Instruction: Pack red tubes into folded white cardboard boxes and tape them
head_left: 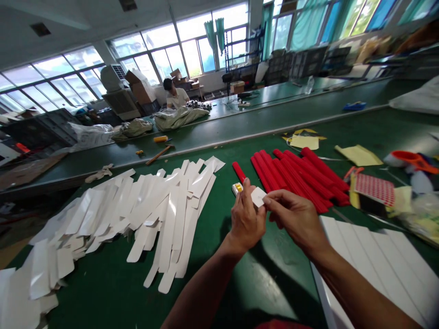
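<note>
My left hand (246, 220) is closed in a pinch on a small white paper piece (258, 197), thumb and fingers raised above the green table (113, 283). My right hand (295, 218) is closed too, its fingertips gripping the same white piece from the right. Just behind the hands lies a small white and yellow tape roll (237, 188) and a single red tube (239, 172). A pile of several red tubes (298, 176) lies behind my right hand. Many white paper strips (151, 214) are spread to the left.
White sheets (377, 265) lie at the right front. A red-dotted sticker sheet (374, 188), yellow papers (358, 155) and orange scissors (409, 159) sit at the right. Another person (175, 95) is seated at a far table beside sacks and boxes.
</note>
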`<action>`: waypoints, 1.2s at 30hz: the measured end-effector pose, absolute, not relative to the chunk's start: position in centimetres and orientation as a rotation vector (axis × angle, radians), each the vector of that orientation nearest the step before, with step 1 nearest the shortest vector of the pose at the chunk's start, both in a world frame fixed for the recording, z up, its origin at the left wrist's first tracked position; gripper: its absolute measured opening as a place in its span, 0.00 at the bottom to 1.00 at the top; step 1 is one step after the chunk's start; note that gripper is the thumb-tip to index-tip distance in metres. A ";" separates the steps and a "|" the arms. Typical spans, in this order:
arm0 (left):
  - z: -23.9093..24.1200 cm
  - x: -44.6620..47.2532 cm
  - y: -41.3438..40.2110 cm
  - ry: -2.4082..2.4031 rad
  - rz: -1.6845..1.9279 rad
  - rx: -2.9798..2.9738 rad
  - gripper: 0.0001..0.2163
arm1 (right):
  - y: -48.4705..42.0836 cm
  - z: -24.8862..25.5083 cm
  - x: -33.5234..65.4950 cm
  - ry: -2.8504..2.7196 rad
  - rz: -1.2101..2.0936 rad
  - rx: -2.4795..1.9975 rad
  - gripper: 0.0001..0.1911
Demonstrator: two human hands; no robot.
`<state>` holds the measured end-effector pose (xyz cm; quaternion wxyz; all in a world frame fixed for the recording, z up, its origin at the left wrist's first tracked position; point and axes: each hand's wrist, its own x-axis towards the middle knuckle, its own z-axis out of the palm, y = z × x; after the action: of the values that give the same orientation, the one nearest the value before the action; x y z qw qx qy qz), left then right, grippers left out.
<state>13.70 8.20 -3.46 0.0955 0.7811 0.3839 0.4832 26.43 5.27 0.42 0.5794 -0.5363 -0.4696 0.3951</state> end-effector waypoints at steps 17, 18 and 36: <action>-1.7 11.3 8.7 0.831 1.175 2.489 0.26 | 6.5 -1.3 27.6 -0.934 1.414 -1.167 0.23; -1.7 11.2 8.7 0.825 1.146 2.468 0.26 | 6.5 -2.6 27.4 -0.962 1.315 -1.220 0.23; -7.5 13.2 8.7 1.186 0.997 2.166 0.29 | 5.3 -14.2 32.4 -1.782 0.462 -2.422 0.21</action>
<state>13.22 8.69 -7.53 0.2373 0.7902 0.4326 0.3636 32.45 5.31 -14.20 0.0497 -0.7950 -0.5852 0.1518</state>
